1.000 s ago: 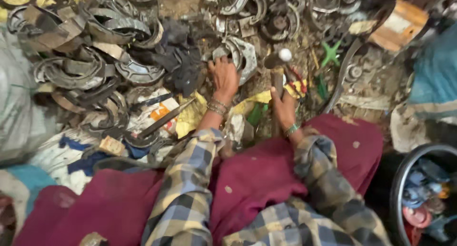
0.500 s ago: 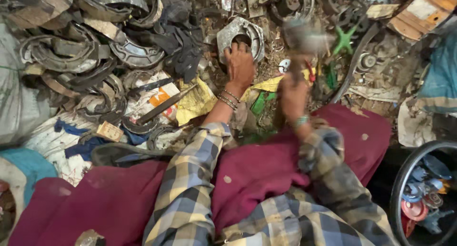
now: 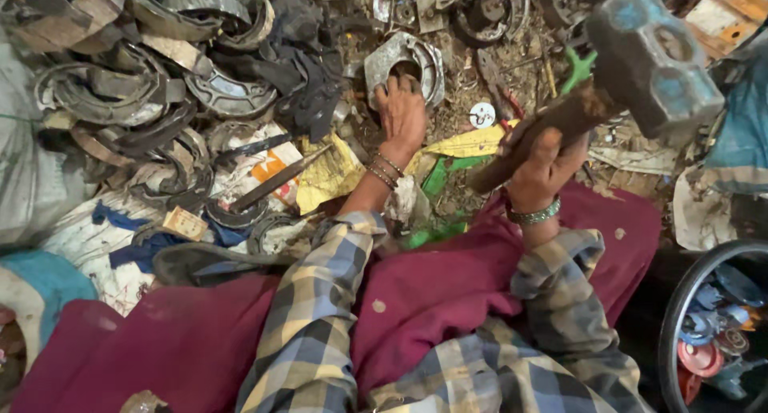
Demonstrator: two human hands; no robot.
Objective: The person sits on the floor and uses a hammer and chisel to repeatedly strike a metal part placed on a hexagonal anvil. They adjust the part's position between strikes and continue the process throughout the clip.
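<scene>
1. The right hand (image 3: 544, 169) is clenched round the wooden handle of a sledgehammer (image 3: 650, 57), whose heavy blue-grey head is lifted high at the upper right, close to the camera.
2. The left hand (image 3: 402, 117) lies palm down, fingers spread, on a curved metal brake part (image 3: 428, 57) on the ground, pressing rather than grasping.
3. Half a second ago the hammer was lower and blurred; the left hand has not moved.
4. The ground is dirt littered with rusty brake shoes (image 3: 120, 93), yellow paper (image 3: 332, 177) and scrap.
5. A maroon cloth (image 3: 192, 341) covers the lap; a wheel rim (image 3: 688, 309) is cut off at the right.
</scene>
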